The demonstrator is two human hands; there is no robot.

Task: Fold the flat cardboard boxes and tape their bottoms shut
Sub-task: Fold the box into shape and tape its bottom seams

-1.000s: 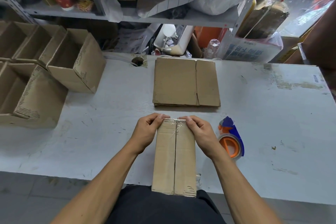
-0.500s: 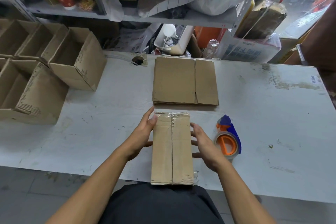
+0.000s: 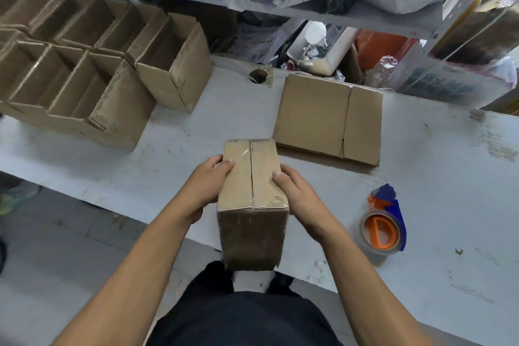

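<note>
A folded cardboard box [image 3: 252, 177] is held above the table's near edge, its taped bottom facing up with clear tape along the centre seam. My left hand [image 3: 207, 180] grips its left side, thumb on top. My right hand [image 3: 295, 191] grips its right side, thumb on the top face. A stack of flat cardboard boxes [image 3: 328, 118] lies further back on the table. The orange and blue tape dispenser [image 3: 383, 225] rests on the table to the right of my right hand.
Several folded open boxes [image 3: 92, 87] stand in rows on the left of the grey table [image 3: 449, 177]. A cluttered metal shelf [image 3: 309, 14] runs along the back. A cable hole [image 3: 258, 76] is in the table near the back.
Both hands moved from the box's far end to its sides and lifted it. The view has shifted left, showing more of the finished boxes.
</note>
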